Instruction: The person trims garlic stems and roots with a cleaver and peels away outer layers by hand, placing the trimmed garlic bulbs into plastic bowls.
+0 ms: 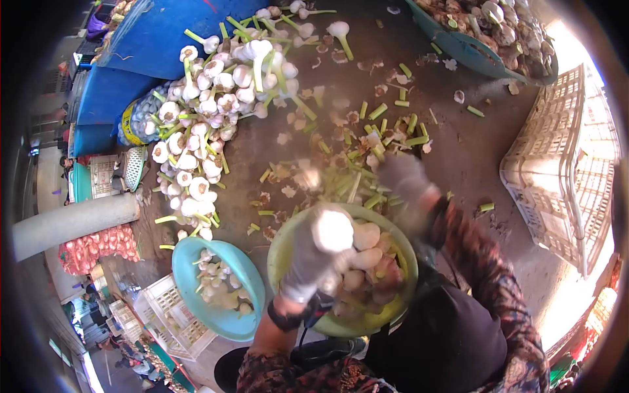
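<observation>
My left hand (311, 252), in a pale glove, is over the left part of a yellow-green basin (278, 245), its fingers wrapped round a white garlic bulb (333, 230). Trimmed garlic bulbs (368, 257) lie in that basin. Beyond the basin's right rim, my right hand (401, 175), gloved too, is smeared by motion above cut green stems (373, 200); what it holds, if anything, cannot be made out.
A heap of garlic with stems (226, 88) lies at upper left beside a blue container (164, 39). A turquoise basin (185, 275) holds bulbs. White crates (563, 157) stand right; a full tub (458, 49) is at upper right.
</observation>
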A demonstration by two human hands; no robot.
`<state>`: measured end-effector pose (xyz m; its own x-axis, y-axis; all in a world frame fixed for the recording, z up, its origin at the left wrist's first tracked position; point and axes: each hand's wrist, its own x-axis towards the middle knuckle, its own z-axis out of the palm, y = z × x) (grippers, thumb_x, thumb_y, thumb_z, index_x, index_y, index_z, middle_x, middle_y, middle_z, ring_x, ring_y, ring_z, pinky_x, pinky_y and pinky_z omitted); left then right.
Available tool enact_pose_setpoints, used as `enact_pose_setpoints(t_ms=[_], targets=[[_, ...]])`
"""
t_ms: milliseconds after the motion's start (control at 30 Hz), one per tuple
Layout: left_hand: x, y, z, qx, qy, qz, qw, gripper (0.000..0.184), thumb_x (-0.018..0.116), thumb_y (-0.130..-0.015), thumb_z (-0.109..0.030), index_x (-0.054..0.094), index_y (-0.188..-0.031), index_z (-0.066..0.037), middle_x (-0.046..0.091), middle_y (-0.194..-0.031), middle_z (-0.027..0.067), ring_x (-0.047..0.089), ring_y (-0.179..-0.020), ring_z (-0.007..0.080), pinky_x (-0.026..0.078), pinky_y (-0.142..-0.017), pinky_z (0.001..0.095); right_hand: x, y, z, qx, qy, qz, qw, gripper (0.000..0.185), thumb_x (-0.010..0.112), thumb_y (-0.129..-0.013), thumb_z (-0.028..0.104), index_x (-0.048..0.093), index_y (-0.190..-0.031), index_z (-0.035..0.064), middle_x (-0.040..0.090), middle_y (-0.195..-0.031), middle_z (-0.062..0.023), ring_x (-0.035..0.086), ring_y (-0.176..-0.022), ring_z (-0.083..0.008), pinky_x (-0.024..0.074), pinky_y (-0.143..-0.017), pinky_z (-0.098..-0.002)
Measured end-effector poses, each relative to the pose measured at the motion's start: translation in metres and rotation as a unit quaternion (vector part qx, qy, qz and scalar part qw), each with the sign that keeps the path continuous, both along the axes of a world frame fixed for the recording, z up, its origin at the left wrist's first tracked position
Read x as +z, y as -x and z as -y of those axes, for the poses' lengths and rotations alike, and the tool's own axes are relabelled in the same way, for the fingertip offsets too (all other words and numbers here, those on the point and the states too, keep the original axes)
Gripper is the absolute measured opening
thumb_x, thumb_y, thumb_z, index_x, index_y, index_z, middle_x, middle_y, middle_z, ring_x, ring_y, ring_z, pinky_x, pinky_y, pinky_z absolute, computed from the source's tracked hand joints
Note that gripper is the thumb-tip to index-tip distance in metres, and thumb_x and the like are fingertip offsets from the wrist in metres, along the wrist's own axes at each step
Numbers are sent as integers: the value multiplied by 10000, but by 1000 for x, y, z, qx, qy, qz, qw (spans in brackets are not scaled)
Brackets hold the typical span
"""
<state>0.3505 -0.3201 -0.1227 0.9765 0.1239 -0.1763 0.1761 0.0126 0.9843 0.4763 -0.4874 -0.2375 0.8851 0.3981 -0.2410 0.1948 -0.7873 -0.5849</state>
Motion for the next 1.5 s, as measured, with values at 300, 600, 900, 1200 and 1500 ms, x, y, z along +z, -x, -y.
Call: enact_pose_setpoints(t_ms=[300, 600, 900, 1200, 1500], targets=[[-37, -10, -38, 178, -203, 17, 963, 438, 761, -690, -95, 528, -1056, -31, 560, -934, 64, 573, -758, 152, 491, -676, 263, 20, 21, 14, -86, -182, -55, 978, 218, 610, -805, 296, 651, -837, 84, 594, -693, -198, 595, -695, -388, 479, -626, -406], [-21, -3, 8, 384, 400, 6, 832, 260, 569, -853, -224, 552, -1074, -87, 566, -874, 13, 523, -768, 158, 436, -621, 282, 76, 21, -33, 33, -345, -23, 938, 246, 572, -808, 248, 554, -775, 5, 605, -674, -192, 621, -668, -358, 484, -631, -424], [-9, 98, -162, 231, 565, 376, 697, 742, 704, -776, -391, 368, -1329, -29, 453, -1271, 124, 523, -1020, 218, 465, -860, 378, 19, 39, -4, 25, -84, -69, 994, 226, 597, -803, 261, 624, -767, 39, 606, -683, -192, 589, -691, -400, 469, -614, -436], [-148, 3, -372, 313, -536, -165, 766, 767, 790, -573, -216, 455, -1237, -29, 519, -1179, 213, 491, -1133, 339, 423, -921, 359, 18, 42, -9, 31, -22, -118, 992, 241, 596, -797, 275, 626, -787, 35, 609, -686, -190, 601, -699, -381, 468, -626, -422], [-94, 0, -239, 173, -181, -41, 967, 537, 750, -664, -262, 559, -1118, -46, 619, -1053, 102, 597, -947, 196, 490, -819, 322, 26, 29, -7, 10, -79, -121, 989, 216, 594, -801, 238, 636, -816, 26, 601, -667, -198, 618, -684, -369, 474, -609, -409]])
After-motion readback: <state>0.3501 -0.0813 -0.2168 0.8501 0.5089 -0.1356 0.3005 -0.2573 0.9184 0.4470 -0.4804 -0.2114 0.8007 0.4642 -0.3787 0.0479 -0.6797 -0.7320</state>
